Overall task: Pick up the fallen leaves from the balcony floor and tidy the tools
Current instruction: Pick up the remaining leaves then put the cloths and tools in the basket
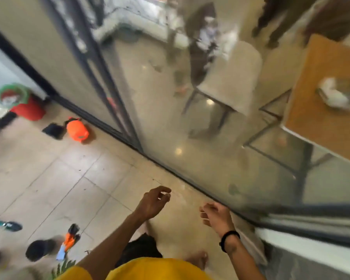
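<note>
Nearest the camera, at the bottom centre of the frame, both arms reach forward over the balcony floor (55, 178). The left hand (153, 202) hangs with fingers loosely curled and grips nothing that can be made out. The right hand (215, 216), with a black wristband (227, 239), is likewise relaxed and seemingly empty; motion blur prevents certainty about small items.

Lower left, several tools lie scattered and not yet tidied: an orange-and-black hand tool (70, 240) with a pale blue end, a dark round object (39, 249) just beside it, and a teal-handled item (5, 224) near the frame's left edge. Green foliage (64, 267) shows at the bottom edge.

A few dark specks, possibly leaf fragments, dot the tiles at centre; no whole leaves can be distinguished.

Further off, upper left, an orange sprayer bottle (77, 130) lies on its side next to a black object (54, 130), with a red pot (26, 107) beyond.

Judgement: tool tidying appears outstanding; leaf collection status cannot be confirmed.

No legible brands, labels or writing.
</note>
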A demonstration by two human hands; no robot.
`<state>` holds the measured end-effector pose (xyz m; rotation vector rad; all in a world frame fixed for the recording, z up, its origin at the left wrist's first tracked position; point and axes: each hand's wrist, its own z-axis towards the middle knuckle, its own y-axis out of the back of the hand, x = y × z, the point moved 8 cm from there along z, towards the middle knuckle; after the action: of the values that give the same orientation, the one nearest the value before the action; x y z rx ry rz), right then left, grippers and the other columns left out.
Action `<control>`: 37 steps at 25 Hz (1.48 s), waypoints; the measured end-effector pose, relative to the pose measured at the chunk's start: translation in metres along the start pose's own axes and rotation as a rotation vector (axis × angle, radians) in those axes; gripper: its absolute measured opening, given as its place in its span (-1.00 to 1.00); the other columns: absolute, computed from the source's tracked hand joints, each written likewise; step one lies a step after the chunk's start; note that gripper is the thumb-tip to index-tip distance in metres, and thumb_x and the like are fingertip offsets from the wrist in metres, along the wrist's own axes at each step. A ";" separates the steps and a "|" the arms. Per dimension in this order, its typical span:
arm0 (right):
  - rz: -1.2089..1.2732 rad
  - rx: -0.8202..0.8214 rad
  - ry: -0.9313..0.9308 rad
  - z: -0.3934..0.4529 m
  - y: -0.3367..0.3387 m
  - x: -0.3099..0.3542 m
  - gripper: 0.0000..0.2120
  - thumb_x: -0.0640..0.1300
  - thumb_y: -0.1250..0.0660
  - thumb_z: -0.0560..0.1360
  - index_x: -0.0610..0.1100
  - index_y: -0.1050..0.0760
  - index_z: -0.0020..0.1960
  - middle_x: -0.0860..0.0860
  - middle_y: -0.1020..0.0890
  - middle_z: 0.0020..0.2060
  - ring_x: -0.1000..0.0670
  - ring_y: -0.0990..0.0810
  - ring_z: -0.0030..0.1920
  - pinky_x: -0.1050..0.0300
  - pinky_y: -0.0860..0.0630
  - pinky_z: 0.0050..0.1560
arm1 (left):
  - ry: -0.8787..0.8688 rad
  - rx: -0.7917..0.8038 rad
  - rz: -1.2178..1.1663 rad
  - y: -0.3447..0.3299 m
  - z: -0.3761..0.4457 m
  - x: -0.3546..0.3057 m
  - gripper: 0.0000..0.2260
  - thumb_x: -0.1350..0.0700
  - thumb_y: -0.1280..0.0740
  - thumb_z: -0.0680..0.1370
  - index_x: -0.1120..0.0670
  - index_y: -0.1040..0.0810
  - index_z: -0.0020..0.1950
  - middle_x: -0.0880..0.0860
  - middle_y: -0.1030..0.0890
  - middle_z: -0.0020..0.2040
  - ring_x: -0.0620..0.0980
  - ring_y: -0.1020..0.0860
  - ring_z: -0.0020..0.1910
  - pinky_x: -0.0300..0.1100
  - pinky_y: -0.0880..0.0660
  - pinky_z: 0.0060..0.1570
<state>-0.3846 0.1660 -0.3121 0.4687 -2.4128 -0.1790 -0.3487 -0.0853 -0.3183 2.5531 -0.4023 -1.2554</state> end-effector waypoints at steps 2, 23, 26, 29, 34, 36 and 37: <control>-0.083 0.100 0.021 -0.002 -0.084 0.044 -0.93 -0.14 -0.36 0.58 -0.10 -0.62 0.00 -0.07 -0.74 -0.15 -0.06 -0.71 -0.10 -0.02 -0.64 -0.02 | 0.026 -0.090 -0.076 0.072 -0.010 0.032 -0.84 0.01 -0.31 0.64 -0.08 -0.60 0.20 -0.06 -0.71 -0.06 -0.13 -0.66 -0.12 -0.25 -0.55 -0.05; -0.490 0.542 0.038 0.061 -0.684 0.321 -0.96 -0.23 -0.34 0.58 -0.18 -0.56 0.01 -0.13 -0.69 -0.19 -0.04 -0.61 -0.27 0.09 -0.54 -0.24 | 0.435 -0.634 -0.912 0.538 0.017 0.261 -0.82 -0.02 -0.31 0.63 0.02 -0.62 0.13 0.07 -0.74 -0.10 -0.01 -0.64 -0.22 -0.19 -0.47 -0.27; -0.508 0.537 0.006 0.079 -0.759 0.345 -0.95 -0.19 -0.34 0.59 -0.14 -0.56 -0.04 -0.08 -0.68 -0.28 0.00 -0.59 -0.35 0.18 -0.51 -0.36 | 0.510 -0.649 -0.940 0.599 0.047 0.291 -0.83 -0.01 -0.31 0.62 0.02 -0.62 0.11 0.06 -0.74 -0.12 0.01 -0.66 -0.22 -0.19 -0.48 -0.27; -0.558 0.522 0.006 0.097 -0.827 0.368 -0.94 -0.18 -0.34 0.59 -0.12 -0.55 -0.06 -0.06 -0.68 -0.28 0.02 -0.59 -0.36 0.18 -0.52 -0.33 | 0.508 -0.654 -0.971 0.661 0.096 0.319 -0.80 -0.01 -0.31 0.59 0.05 -0.63 0.10 0.08 -0.74 -0.16 -0.01 -0.63 -0.30 -0.21 -0.42 -0.34; -0.562 0.427 0.007 0.159 -0.945 0.410 -0.93 -0.24 -0.32 0.56 -0.13 -0.54 -0.09 -0.07 -0.67 -0.28 0.01 -0.57 -0.36 0.20 -0.49 -0.38 | 0.545 -0.583 -0.948 0.764 0.185 0.398 -0.78 0.00 -0.27 0.58 0.05 -0.63 0.09 0.04 -0.74 -0.19 -0.03 -0.64 -0.31 -0.20 -0.43 -0.37; -0.556 0.398 -0.022 0.188 -0.988 0.418 -0.92 -0.22 -0.32 0.57 -0.11 -0.54 -0.09 -0.07 -0.66 -0.25 0.00 -0.59 -0.31 0.17 -0.53 -0.30 | 0.573 -0.549 -0.912 0.802 0.218 0.431 -0.78 -0.02 -0.26 0.57 0.01 -0.64 0.07 0.02 -0.74 -0.20 -0.03 -0.66 -0.29 -0.17 -0.46 -0.30; -0.564 0.384 -0.041 0.203 -1.006 0.418 -0.93 -0.21 -0.31 0.58 -0.10 -0.54 -0.07 -0.07 -0.65 -0.25 0.00 -0.58 -0.31 0.18 -0.53 -0.30 | 0.590 -0.527 -0.903 0.818 0.232 0.443 -0.80 -0.01 -0.26 0.58 0.00 -0.63 0.07 0.01 -0.74 -0.20 -0.03 -0.65 -0.29 -0.17 -0.45 -0.30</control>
<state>-0.5255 -0.9220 -0.4695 1.3277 -2.2971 0.0380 -0.3797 -1.0284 -0.4851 2.4611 1.1406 -0.5763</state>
